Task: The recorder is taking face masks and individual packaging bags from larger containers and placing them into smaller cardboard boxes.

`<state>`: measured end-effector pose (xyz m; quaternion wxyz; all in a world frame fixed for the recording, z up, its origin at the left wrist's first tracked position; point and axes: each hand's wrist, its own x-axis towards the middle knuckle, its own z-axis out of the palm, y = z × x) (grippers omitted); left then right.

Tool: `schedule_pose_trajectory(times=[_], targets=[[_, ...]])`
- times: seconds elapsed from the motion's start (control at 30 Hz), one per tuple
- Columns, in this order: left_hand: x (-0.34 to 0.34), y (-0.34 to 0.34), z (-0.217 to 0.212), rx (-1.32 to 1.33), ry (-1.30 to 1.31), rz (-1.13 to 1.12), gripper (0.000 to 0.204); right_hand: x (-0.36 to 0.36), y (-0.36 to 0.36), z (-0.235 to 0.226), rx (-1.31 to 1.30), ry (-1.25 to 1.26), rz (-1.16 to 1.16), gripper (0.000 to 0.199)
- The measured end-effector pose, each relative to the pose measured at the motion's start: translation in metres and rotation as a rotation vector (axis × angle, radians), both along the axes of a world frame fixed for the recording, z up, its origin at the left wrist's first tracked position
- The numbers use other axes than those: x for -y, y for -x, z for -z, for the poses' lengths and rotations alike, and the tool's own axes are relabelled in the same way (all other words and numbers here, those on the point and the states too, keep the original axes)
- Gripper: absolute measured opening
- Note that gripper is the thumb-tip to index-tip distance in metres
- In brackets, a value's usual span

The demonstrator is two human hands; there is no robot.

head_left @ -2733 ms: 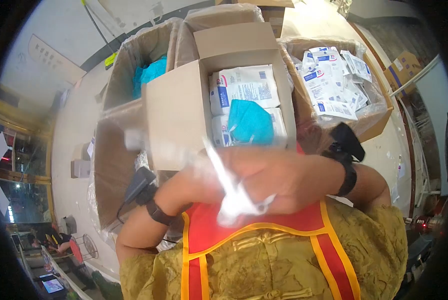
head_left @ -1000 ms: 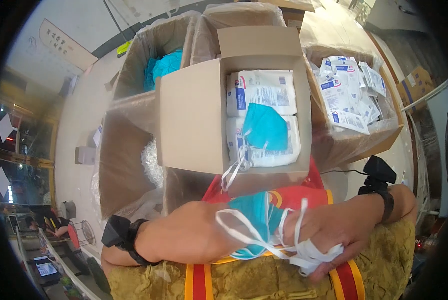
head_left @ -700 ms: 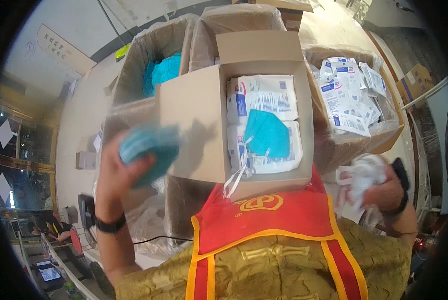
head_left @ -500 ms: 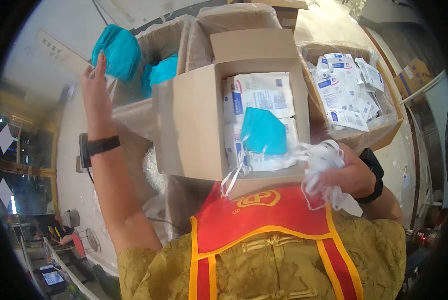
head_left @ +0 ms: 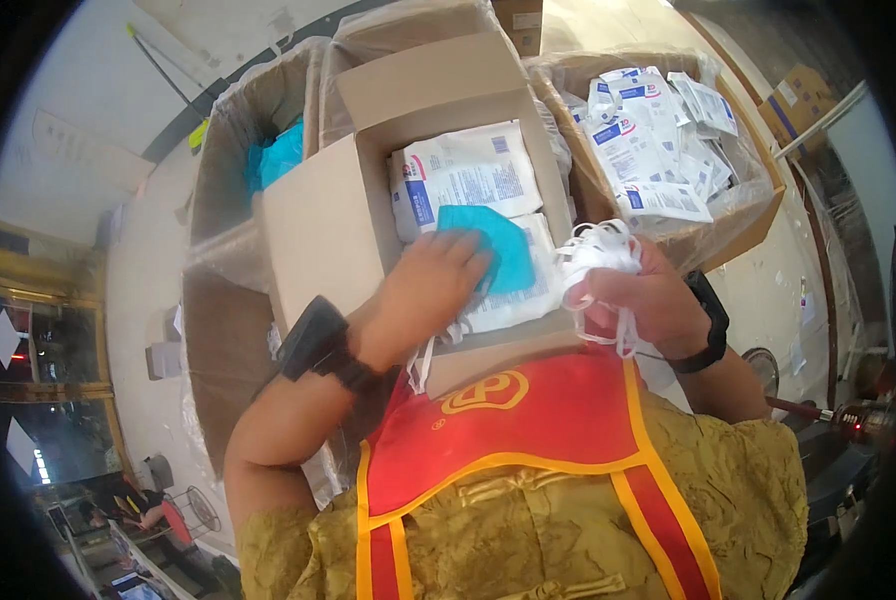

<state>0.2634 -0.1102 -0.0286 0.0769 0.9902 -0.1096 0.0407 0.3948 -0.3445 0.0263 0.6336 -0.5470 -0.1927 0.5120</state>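
Observation:
My left hand lies over the left side of a teal face mask, its fingers bent onto the mask. White straps dangle below this hand. The mask is above white printed packets in an open cardboard box in front of me. To its right, my right hand is closed around a bunch of white elastic straps, with loops hanging below the fingers. Whether these straps join the mask cannot be made out.
At the far left, a plastic-lined carton holds more teal masks. On the right stands another lined carton with loose white packets. A further lined carton is behind the middle box. A fan shows at lower left.
My left hand has come from the far-left carton, where a teal mask was at its fingers, to the mask over the middle box. My right hand still grips the straps. The view has shifted slightly.

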Motion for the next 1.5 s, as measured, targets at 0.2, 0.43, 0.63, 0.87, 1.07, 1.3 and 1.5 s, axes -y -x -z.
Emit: schedule_pose_trajectory(times=[0.2, 0.43, 0.63, 0.87, 1.07, 1.3, 1.5], targets=[[-0.005, -0.009, -0.009, -0.073, -0.005, -0.067, 0.031, -0.002, 0.004, 0.002, 0.016, 0.01, -0.138, 0.022], [-0.016, -0.007, -0.061, 0.119, 0.266, -0.405, 0.024, -0.016, 0.002, 0.005, 0.08, 0.007, -0.023, 0.024], [0.001, 0.01, -0.097, 0.233, 0.443, -0.57, 0.033, -0.058, 0.005, 0.009, 0.005, -0.149, -0.037, 0.031], [0.023, 0.009, -0.088, 0.654, 0.355, -0.436, 0.038, -0.108, 0.046, 0.04, -0.348, -0.289, -0.432, 0.038], [0.006, 0.025, -0.094, 0.565, 0.418, -0.449, 0.039, -0.097, 0.06, -0.011, -0.194, -0.087, -0.568, 0.031], [-0.005, 0.07, -0.098, -0.112, 1.071, -0.672, 0.019, -0.043, 0.036, -0.022, 0.13, -0.364, -0.276, 0.05], [0.022, 0.076, -0.044, 0.007, 0.783, -0.02, 0.028, -0.052, 0.057, -0.047, 0.161, -0.315, -0.664, 0.022]])
